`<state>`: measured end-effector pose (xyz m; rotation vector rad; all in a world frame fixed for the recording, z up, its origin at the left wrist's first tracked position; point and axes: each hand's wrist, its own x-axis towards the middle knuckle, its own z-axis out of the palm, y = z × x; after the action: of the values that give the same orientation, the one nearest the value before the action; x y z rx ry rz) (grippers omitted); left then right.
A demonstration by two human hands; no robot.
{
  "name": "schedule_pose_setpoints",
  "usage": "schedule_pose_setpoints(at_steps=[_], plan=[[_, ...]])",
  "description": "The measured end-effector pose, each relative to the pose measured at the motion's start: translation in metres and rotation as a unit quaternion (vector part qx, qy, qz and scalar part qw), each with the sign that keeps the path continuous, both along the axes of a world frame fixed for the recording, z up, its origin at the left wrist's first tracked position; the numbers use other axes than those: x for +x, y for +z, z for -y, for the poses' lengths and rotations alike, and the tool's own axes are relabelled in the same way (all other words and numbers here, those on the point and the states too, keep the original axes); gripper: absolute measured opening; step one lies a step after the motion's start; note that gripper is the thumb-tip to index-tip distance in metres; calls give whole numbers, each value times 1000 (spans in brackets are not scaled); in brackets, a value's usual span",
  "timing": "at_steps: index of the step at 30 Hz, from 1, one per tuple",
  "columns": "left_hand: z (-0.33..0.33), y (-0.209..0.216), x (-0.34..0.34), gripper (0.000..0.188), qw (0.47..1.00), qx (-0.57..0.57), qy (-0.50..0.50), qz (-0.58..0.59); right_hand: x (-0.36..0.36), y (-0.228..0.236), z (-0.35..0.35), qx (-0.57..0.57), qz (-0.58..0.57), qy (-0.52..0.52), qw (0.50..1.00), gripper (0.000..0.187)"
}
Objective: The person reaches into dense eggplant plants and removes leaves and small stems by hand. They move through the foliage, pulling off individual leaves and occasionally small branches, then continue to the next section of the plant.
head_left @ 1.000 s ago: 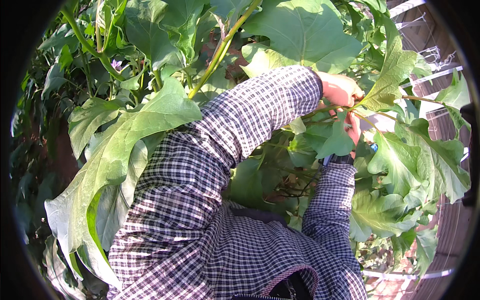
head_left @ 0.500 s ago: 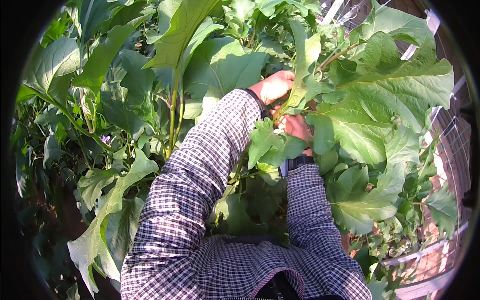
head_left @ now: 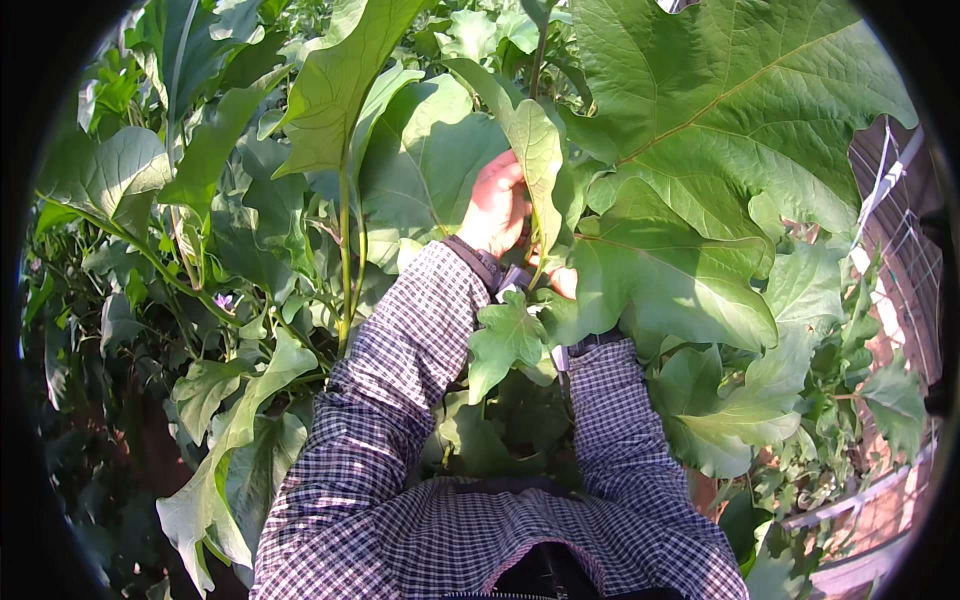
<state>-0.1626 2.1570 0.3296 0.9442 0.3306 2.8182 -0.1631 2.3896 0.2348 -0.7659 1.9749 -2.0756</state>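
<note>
In front of me grows a leafy plant with broad lobed leaves, which looks like an eggplant plant. My left hand (head_left: 497, 205) reaches up among its stems, fingers curled and closed behind the edge of a narrow upright leaf (head_left: 540, 160); what they hold is hidden. Only a small part of my right hand (head_left: 563, 282) shows, lower and to the right, close to a thin stem. A big lobed leaf (head_left: 670, 265) covers the rest of it. Between the hands is a small greyish object (head_left: 514, 282), too covered to name. A smaller lobed leaf (head_left: 507, 342) hangs below it.
Tall stems (head_left: 346, 250) and large leaves crowd the left side, with a purple flower (head_left: 224, 301) low among them. A very large leaf (head_left: 740, 90) spreads over the upper right. Pale strings (head_left: 885, 180) run along the right edge beside reddish ground.
My left hand has moved left and slightly down, with its fingers now pointing up. Leaves have swung across my right hand, hiding most of it. The large upper-right leaf fills more of the view.
</note>
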Motion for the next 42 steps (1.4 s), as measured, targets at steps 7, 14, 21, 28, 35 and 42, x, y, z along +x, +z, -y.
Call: schedule_pose_setpoints(at_steps=[7, 14, 21, 28, 35, 42], plan=[[-11, -19, 14, 37, 976, -100, -118, -151, 43, 53, -6, 450, -364, -103, 809, 28], [20, -26, 14, 54, 985, -153, 17, -74, 17, 22, -2, -92, 31, -138, 986, 32], [62, -76, 84, 59, 942, -69, 323, -56, 47, 19, 16, -114, -30, -243, 963, 41], [46, -168, 161, 41, 818, -432, 348, -153, 125, -43, 23, -154, 66, -371, 914, 17], [85, -197, 144, 83, 834, -386, 394, 25, 156, -68, 14, 41, 132, -387, 912, 30], [85, -199, 144, 92, 857, -406, 318, 13, 89, -104, 13, 446, -180, -360, 799, 59]])
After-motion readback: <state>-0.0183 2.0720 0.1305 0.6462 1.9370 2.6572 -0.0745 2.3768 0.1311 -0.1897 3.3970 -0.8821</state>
